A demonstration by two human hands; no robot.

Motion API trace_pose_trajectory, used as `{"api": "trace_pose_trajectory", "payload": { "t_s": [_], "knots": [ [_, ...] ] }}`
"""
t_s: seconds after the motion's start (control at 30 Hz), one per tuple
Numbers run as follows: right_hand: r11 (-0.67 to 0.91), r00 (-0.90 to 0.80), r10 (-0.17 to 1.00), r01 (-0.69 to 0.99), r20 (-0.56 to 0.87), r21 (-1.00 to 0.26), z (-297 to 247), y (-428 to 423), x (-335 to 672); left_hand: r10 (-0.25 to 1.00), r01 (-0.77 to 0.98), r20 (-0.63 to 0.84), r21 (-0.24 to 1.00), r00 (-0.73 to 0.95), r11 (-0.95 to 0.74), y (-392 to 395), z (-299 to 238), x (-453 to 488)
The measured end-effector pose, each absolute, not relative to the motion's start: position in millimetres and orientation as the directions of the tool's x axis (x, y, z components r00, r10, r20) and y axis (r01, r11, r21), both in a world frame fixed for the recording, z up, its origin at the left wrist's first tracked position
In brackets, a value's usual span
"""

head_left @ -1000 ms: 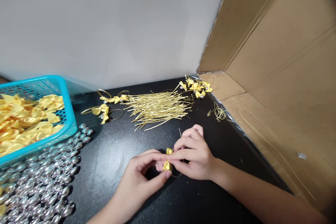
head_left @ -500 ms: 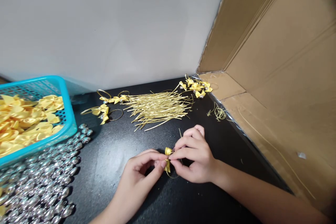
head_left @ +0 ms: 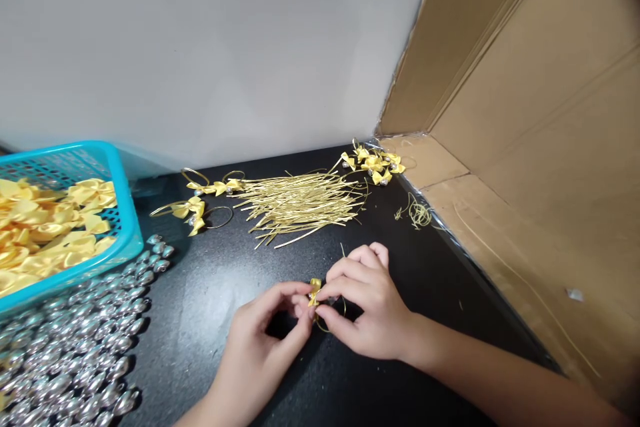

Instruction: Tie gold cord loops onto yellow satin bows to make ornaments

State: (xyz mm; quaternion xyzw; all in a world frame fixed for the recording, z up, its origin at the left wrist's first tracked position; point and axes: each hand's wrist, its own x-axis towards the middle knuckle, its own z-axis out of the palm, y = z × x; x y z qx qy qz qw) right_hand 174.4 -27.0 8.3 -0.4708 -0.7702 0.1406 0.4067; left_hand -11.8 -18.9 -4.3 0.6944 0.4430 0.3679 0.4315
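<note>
Near the front middle of the black table, my left hand (head_left: 270, 330) pinches a small yellow ribbon bow (head_left: 315, 287) between thumb and fingertips. My right hand (head_left: 367, 300) comes in from the other side, its thumb and forefinger closed at the bow's middle. A thin gold cord (head_left: 344, 307) curves out under the right fingers, and a short end of it sticks up behind them. The fingertips hide most of the bow's centre. Just beyond the hands lies a loose pile of cut gold cords (head_left: 303, 203).
At left stands a blue plastic basket (head_left: 127, 213) of yellow bows, with many silver beads (head_left: 75, 340) spread before it. Bows with cord loops (head_left: 193, 210) lie behind the beads, more (head_left: 375, 163) at the back right. Tangled thread (head_left: 419, 213) lies by the cardboard (head_left: 520, 213).
The bow has turned and is now more covered by my fingers. Both hands have shifted slightly, with the right fingertips moving a little left over the bow.
</note>
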Motion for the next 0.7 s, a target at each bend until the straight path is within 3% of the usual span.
{"api": "trace_pose_trajectory", "payload": {
  "t_s": [0.33,0.7],
  "knots": [
    [0.508,-0.258,0.846,0.656,0.466,-0.558,9.1,-24.9,173.7,0.922,0.312,0.157,0.91,0.353,-0.274,-19.6,-2.0,-11.7],
    [0.379,-0.099,0.912,0.574,0.398,-0.726,5.7,-28.9,170.8,0.937,0.3,0.072,0.937,0.342,-0.181,-19.2,0.0,-10.5]
  ]
}}
